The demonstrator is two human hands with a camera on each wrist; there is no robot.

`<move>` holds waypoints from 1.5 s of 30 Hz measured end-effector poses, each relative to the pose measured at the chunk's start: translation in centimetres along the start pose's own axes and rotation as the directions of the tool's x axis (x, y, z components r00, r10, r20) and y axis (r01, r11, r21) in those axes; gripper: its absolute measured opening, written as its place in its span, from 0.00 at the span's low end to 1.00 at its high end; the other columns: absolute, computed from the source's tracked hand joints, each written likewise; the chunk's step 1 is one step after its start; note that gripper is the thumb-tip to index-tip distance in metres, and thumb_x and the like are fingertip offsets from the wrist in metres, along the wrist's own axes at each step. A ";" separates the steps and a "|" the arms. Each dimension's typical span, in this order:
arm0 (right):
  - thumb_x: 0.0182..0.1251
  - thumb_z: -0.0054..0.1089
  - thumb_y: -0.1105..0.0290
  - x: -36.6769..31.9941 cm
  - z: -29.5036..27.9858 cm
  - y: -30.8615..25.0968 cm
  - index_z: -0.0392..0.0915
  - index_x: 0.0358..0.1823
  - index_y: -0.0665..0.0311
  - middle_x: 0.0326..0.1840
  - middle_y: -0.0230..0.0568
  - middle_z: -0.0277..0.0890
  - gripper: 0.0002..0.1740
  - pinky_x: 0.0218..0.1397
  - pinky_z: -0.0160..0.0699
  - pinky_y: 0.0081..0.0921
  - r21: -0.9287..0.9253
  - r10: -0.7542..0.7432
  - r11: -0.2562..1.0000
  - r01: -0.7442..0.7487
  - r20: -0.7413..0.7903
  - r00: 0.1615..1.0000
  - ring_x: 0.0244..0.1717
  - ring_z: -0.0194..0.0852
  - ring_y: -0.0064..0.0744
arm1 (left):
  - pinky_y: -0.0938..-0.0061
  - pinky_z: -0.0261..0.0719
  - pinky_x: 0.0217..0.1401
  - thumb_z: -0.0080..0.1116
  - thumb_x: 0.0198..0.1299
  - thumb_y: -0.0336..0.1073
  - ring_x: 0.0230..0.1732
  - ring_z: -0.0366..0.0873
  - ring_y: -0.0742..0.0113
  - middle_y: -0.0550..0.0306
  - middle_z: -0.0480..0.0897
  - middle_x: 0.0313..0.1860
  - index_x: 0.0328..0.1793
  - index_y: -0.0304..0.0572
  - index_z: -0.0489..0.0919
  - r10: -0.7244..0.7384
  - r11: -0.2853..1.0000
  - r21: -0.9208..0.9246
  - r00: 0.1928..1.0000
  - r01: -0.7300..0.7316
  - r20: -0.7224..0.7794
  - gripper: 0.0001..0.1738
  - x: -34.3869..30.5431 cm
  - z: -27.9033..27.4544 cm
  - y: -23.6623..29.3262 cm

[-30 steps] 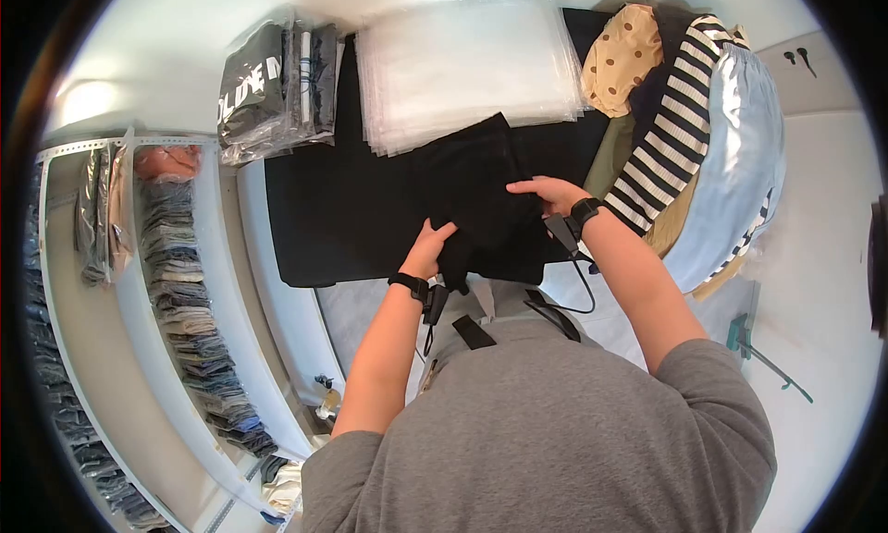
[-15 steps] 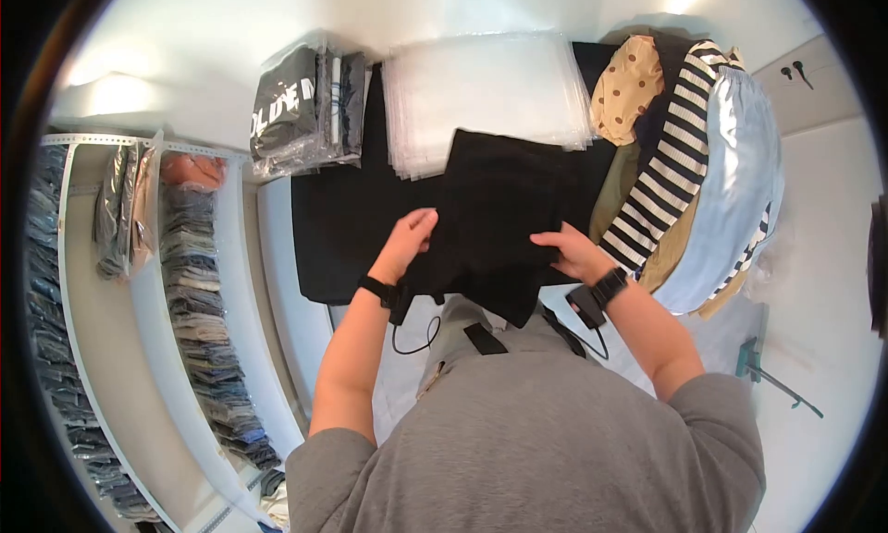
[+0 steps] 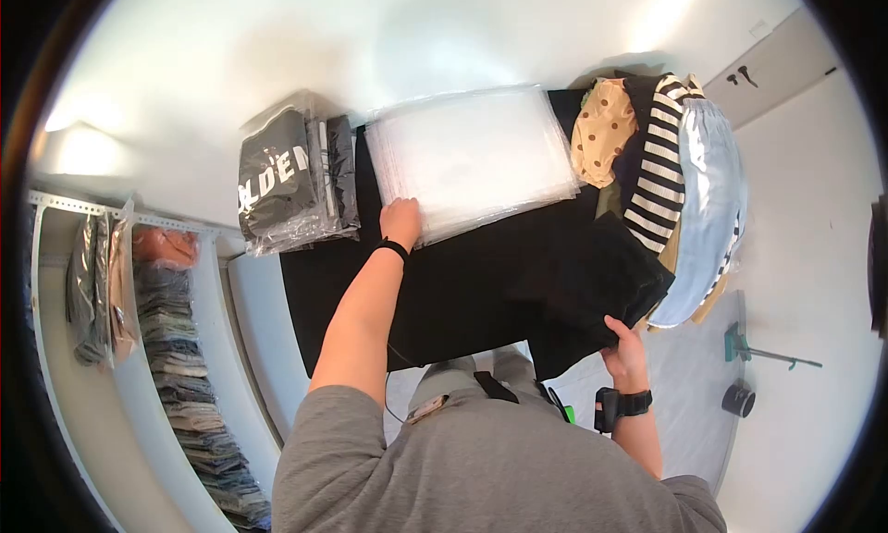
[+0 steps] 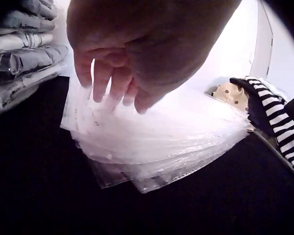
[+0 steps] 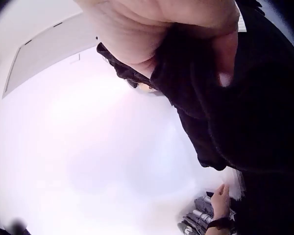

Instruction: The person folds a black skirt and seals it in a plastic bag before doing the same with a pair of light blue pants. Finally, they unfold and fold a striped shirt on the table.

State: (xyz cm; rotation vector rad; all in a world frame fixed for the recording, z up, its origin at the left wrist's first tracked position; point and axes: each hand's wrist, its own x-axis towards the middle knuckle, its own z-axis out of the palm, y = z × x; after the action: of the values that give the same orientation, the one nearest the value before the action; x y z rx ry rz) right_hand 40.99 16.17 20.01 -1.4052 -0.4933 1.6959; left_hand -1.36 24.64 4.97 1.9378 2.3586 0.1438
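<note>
My left hand [image 3: 400, 222] is at the near left corner of a stack of clear plastic bags [image 3: 481, 154]. In the left wrist view its fingers [image 4: 104, 81] reach down, slightly bent and spread, with the tips on the top bag [image 4: 161, 127]. Off to the right, my right hand [image 3: 629, 355] grips the near edge of a folded black garment [image 3: 592, 293]. Seen from the right wrist, the black cloth [image 5: 196, 103] is bunched between thumb and fingers. The garment's far end overlaps the pile of clothes in the head view.
Bagged folded clothes [image 3: 287, 172] stand left of the plastic bags. Striped, dotted and light blue garments [image 3: 708, 200] lie piled at the right end of the black-topped table [image 3: 444, 293]. Shelves of bagged clothes [image 3: 190, 348] line the left side. A wall [image 3: 814, 256] rises on the right.
My left hand has left the black garment and reached forward to the plastic bags. My right hand has carried the garment right, toward the clothes pile. The head view has shifted.
</note>
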 end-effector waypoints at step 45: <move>0.56 0.60 0.77 6.4 -10.2 2.6 0.67 0.60 0.66 0.58 0.39 0.72 0.28 0.61 0.69 0.34 0.049 0.241 0.957 -0.287 0.416 0.877 0.57 0.71 0.38 | 0.50 0.58 0.65 0.58 0.49 0.35 0.72 0.50 0.42 0.43 0.55 0.72 0.68 0.69 0.66 0.271 0.963 -0.058 0.946 -0.265 0.176 0.36 -18.5 2.7 14.6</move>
State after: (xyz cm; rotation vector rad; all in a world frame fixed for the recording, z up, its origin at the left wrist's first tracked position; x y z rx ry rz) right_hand 49.57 17.70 11.35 -1.0743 -0.4376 2.2244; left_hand 16.75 9.40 4.22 2.1463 1.9609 0.0204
